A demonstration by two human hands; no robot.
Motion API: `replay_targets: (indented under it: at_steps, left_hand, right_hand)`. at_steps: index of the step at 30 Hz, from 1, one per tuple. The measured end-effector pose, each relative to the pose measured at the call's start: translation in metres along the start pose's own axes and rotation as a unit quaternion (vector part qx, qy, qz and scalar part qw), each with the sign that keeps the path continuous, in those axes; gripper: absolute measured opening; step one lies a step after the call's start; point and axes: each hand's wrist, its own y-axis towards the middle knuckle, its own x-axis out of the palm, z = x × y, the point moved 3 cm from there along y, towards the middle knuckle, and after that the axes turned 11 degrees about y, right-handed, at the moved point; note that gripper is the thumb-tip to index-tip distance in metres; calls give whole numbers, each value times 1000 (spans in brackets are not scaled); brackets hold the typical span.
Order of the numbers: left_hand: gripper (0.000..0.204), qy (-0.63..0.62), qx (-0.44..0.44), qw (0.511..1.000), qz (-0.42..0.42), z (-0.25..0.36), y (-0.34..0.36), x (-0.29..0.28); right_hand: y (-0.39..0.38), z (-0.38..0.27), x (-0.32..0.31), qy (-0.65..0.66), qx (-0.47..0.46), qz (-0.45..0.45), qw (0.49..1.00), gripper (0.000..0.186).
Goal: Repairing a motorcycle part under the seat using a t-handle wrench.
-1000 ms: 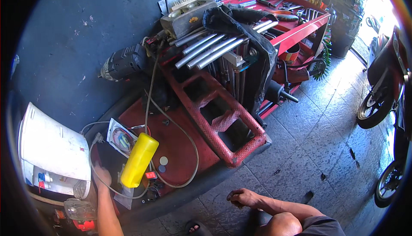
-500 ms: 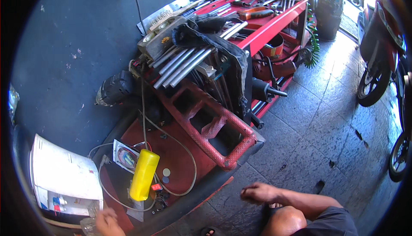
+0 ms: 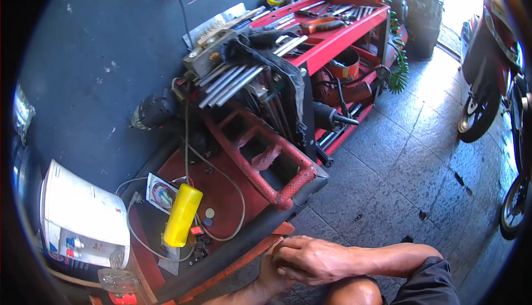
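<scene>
My right hand (image 3: pixel 313 258) is closed with fingers bent, laid over my left hand (image 3: pixel 270 276) in front of my knee. Its fingers press against the left hand, and anything between them is hidden. Most of the left fingers are covered by the right hand, so their pose does not show. Nearest to both hands is the orange-red edge strip (image 3: pixel 238 263) of a dark-rimmed bench. On its red surface lie a yellow oblong block (image 3: pixel 183 215), a small clear packet of wires (image 3: pixel 161 193), two coin-like discs (image 3: pixel 209 216) and a small red piece (image 3: pixel 197 230).
A white bin (image 3: pixel 83 211) holding small bottles stands at the left, with a clear plastic case (image 3: pixel 117 280) beside it. A red metal frame (image 3: pixel 266 158) juts over the bench. Behind is a red tool cart (image 3: pixel 338 44) with metal rods; at right, a motorcycle (image 3: pixel 487 77).
My left hand has moved right and up from beside the white bin to meet my right hand. The right hand has shifted slightly left. The whole view has shifted a little.
</scene>
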Motion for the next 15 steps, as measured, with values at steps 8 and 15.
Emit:
replay_targets:
  at_steps: [8,15]
  left_hand:
    - [35,-206,-297,930,-75,-20,-28,-29]
    - [45,-62,-328,942,38,-11,-73,-42]
  right_hand:
    - [140,-89,-217,-424,-152,375,810,50]
    - [196,-123,-229,-411,-131,365,825,28]
